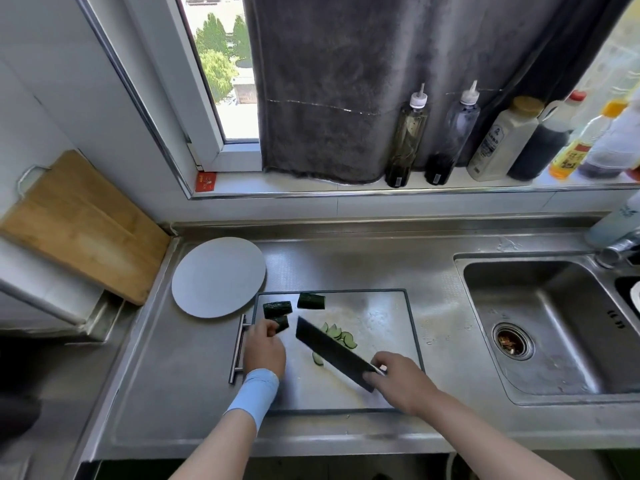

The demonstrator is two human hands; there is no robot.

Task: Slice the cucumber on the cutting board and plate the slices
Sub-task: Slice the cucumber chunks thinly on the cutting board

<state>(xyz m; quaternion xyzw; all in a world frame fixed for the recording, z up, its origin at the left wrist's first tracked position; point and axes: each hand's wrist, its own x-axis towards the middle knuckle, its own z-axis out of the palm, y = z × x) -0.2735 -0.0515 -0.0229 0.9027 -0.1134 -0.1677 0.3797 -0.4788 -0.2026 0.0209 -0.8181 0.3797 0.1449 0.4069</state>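
The left hand (265,349) rests on the steel cutting board (384,313). Its fingers (269,328) are curled round the near end of a dark green cucumber piece (282,323) and clamped on it. Just beyond those fingers lies a second chunk (277,307), touching the held piece, and a third chunk (311,301) sits beyond and to their right, near the board's far rim.

The right hand (398,379) has its fingers (375,375) wrapped tight round the handle of the knife (332,351). The broad dark blade runs slantwise from these fingers toward the left ones, its far corner just right of the held piece. Whether the edge touches the board cannot be told.

A row of overlapping half-moon slices (337,332) lies just past the blade, beyond the right fingers. One lone slice (318,358) lies between the two sets of fingers, beside the blade.

The white plate (219,277) sits on the bench (180,386) beyond and left of the left fingers, just beside the board's corner.
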